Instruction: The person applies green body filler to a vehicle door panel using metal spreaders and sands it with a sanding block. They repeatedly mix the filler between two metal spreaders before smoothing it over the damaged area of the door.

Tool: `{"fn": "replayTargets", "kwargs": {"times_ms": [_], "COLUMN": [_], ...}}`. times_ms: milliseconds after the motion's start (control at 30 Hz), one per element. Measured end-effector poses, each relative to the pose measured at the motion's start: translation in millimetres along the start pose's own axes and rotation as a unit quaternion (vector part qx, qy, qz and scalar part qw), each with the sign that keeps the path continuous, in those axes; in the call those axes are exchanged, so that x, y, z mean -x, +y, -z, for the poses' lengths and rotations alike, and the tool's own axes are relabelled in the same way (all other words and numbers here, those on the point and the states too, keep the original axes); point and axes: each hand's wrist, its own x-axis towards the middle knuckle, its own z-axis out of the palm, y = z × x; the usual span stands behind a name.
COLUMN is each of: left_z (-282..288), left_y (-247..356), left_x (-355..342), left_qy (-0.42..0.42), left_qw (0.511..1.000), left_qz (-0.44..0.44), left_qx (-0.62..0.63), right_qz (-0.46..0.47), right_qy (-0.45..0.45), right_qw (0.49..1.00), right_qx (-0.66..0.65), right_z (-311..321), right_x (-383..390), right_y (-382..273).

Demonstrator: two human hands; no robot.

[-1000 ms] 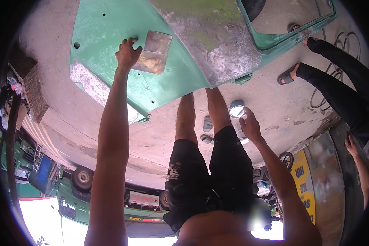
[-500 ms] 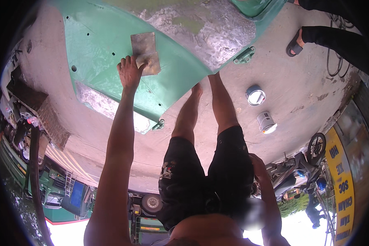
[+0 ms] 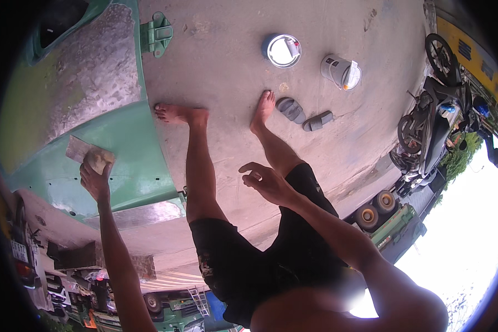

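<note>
1. Green vehicle panel (image 3: 122,160) lying flat on the concrete floor (image 3: 337,133) at left, with a bare grey filler patch (image 3: 94,72) across its far part and a green hinge (image 3: 156,34) at its far right edge.
2. 2 bare feet planted on the floor just right of the panel; pair of grey sandals (image 3: 304,114) just right of the right foot.
3. Parked motorcycle (image 3: 431,122) at far right, well apart from the panel; trucks along the near edge.
4. Left hand (image 3: 96,178) stretched out to the panel, fingers closed around a flat sanding pad (image 3: 88,153), pressing it against the green paint near the panel's left side.
5. Right hand (image 3: 265,180) raised over the floor, empty, fingers loosely curled and half open, touching nothing.
6. Round open tin (image 3: 282,50) upright on the floor far from the feet, pale inside, contents unclear.
7. Grey bucket (image 3: 341,72) just right of the tin, tipped on its side, something orange at its mouth.
</note>
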Motion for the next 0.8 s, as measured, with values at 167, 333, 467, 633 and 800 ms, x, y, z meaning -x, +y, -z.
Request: {"fn": "replayTargets", "kwargs": {"times_ms": [167,333,467,633,800], "left_z": [29,19,20,-11,12], "left_y": [-1,51,3,34,-19], "left_x": [7,-23,3,21,28], "left_qy": [-0.003,-0.022,-0.049,0.028,0.041], "left_qw": [0.997,0.998,0.998,0.988,0.995], "left_qz": [0.035,-0.010,0.007,0.108,0.064], "left_qx": [-0.076,-0.049,-0.046,0.111,0.063], "right_qz": [0.077,0.213,0.285,0.440,0.555], "right_qy": [-0.003,0.035,-0.014,-0.102,-0.192], "right_qw": [0.974,0.947,0.933,0.866,0.775], "right_qx": [0.213,0.240,0.218,0.214,0.233], "right_z": [30,116,93,50,46], "right_x": [-87,-195,-279,-326,-302], "right_y": [45,36,-38,-93,-123]}}
